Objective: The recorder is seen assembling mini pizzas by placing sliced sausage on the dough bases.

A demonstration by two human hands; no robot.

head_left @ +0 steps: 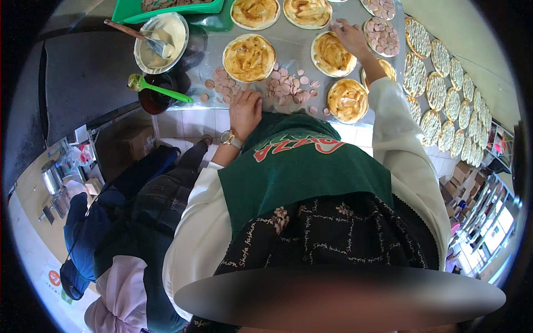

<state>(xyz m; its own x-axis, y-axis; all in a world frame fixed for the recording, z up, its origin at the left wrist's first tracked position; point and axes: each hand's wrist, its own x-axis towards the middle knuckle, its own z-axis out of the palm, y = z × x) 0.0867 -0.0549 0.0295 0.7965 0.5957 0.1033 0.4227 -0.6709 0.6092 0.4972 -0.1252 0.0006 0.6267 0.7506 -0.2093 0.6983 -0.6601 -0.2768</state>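
Sauced pizza base (328,58) sits on the grey worktop (294,49), toward its R edge, btwn far & near edges. R hand (351,39) is over its far R rim, fingers bent & pointing at the worktop's far edge; can't tell if they grip anything or touch the rim. L hand (245,108) is at the near edge, loosely curled, knuckles up, right beside the sausage slices (286,87); fingertips hidden, so can't tell if any slices are in it. Wristwatch (227,137) on that wrist.

Slices lie in 2 loose heaps along the near edge, a few strays around. More sauced bases: one (249,57) just beyond the heaps, two at the far edge, one (348,100) nr the near R corner, another partly under the R forearm. Sausage-topped pizza (381,37) by the R edge, a 2nd at the far R corner.

Far L corner: green tray (126,12) w/ brown pcs. L edge: bowl of cream sauce (175,30) w/ wood-handled brush (123,28); dark bowl (152,102) nr the near L corner, green-handled utensil (166,91) across it. Past the R edge: rows of drizzled pizzas (437,90).
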